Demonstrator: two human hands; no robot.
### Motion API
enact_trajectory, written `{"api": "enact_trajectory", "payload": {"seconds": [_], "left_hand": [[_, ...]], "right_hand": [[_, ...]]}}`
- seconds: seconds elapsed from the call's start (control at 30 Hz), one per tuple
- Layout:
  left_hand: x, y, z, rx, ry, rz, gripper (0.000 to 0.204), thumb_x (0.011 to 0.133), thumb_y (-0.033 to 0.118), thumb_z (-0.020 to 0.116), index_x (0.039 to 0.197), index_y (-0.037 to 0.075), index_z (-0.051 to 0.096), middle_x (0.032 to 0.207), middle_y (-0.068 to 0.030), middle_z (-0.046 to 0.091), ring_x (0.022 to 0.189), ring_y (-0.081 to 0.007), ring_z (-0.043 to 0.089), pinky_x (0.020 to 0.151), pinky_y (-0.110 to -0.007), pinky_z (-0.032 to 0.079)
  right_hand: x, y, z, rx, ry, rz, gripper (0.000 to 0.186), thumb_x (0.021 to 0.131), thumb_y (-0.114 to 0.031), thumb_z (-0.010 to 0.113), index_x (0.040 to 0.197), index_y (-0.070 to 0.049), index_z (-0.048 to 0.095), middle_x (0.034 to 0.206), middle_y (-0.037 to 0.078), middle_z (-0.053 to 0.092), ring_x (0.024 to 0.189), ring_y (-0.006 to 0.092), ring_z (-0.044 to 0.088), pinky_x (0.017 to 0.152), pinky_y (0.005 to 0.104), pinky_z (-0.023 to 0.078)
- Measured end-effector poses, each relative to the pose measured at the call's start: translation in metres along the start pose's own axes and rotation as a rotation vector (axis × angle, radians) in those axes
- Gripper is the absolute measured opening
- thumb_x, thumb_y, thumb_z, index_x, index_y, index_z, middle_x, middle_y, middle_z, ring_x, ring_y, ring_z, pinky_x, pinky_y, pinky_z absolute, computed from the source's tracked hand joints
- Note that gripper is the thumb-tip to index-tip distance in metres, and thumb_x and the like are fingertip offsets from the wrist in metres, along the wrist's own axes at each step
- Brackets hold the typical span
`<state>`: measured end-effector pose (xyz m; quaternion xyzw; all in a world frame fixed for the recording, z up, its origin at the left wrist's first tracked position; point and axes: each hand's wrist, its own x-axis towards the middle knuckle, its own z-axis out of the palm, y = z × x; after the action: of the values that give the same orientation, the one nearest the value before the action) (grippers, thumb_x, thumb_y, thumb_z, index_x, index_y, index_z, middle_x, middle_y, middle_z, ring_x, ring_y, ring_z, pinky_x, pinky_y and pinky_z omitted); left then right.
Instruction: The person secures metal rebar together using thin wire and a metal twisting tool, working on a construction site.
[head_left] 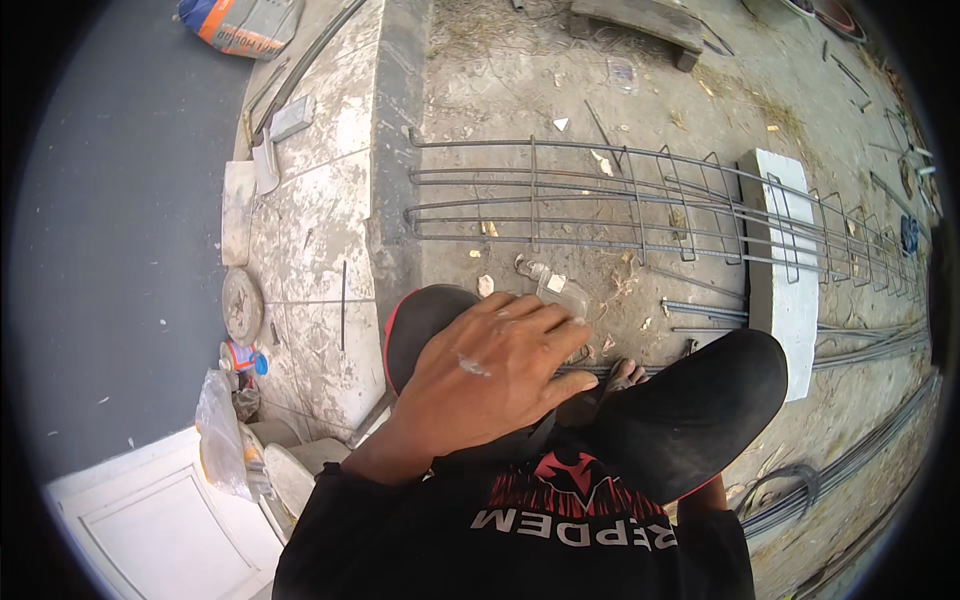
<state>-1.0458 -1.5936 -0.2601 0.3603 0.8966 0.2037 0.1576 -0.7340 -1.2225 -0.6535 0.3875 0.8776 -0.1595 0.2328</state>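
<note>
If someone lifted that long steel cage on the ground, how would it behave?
The rebar cage is probably heavy, with several long metal bars. It may flex somewhat, those bars being slender for their length. Its open loops could snag if dragged.

Offers a strip of ground [455, 265] between the left hand [500, 350] and the far rebar cage [640, 181], narrowed by a clear plastic piece [568, 292]. Shrinks to gaps among the bars. Stops right at a white block [784, 345], near at the right knee [710, 405]. Widens left over pale tiles [315, 235].
</note>
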Motion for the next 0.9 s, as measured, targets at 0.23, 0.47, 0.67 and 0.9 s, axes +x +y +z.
{"api": "enact_trajectory", "payload": {"seconds": [0.23,0.47,0.67,0.9], "left_hand": [[-0.002,-0.021,0.013,-0.003,-0.069,-0.039,0.031,0.093,0.034,0.070,0.103,0.005,0.066,0.093,-0.0091,0.068,0.102,-0.0264,0.066,0.093,-0.039,0.050],[0.001,-0.035,0.013,-0.045,0.061,0.052,0.019,0.089,0.023,0.070,0.086,0.004,0.069,0.082,-0.0105,0.070,0.089,-0.0260,0.070,0.083,-0.037,0.053],[0.029,-0.049,-0.002,-0.206,-0.162,-0.132,0.021,0.093,0.024,0.068,0.088,0.003,0.070,0.080,-0.0127,0.071,0.082,-0.0306,0.073,0.078,-0.040,0.056],[0.052,-0.046,-0.023,-0.339,-0.368,-0.342,0.028,0.095,0.031,0.069,0.092,0.004,0.076,0.077,-0.0187,0.070,0.080,-0.0406,0.069,0.075,-0.048,0.054]], "right_hand": [[0.000,0.001,-0.016,-0.057,-0.102,-0.077,0.028,0.096,-0.028,0.058,0.105,-0.001,0.061,0.100,0.024,0.065,0.081,0.0366,0.072,0.075,0.0486,0.057],[-0.005,-0.011,-0.034,-0.090,-0.247,-0.148,0.030,0.094,-0.029,0.057,0.099,0.000,0.064,0.093,0.023,0.066,0.077,0.0335,0.072,0.072,0.0466,0.057],[-0.055,-0.032,-0.076,-0.024,-0.394,-0.127,0.032,0.094,-0.030,0.057,0.094,0.001,0.066,0.086,0.022,0.068,0.074,0.0308,0.072,0.070,0.0448,0.056],[-0.153,-0.078,-0.172,0.174,-0.597,-0.033,0.036,0.093,-0.031,0.056,0.089,0.002,0.068,0.079,0.021,0.070,0.071,0.0277,0.072,0.068,0.0428,0.056]]}}
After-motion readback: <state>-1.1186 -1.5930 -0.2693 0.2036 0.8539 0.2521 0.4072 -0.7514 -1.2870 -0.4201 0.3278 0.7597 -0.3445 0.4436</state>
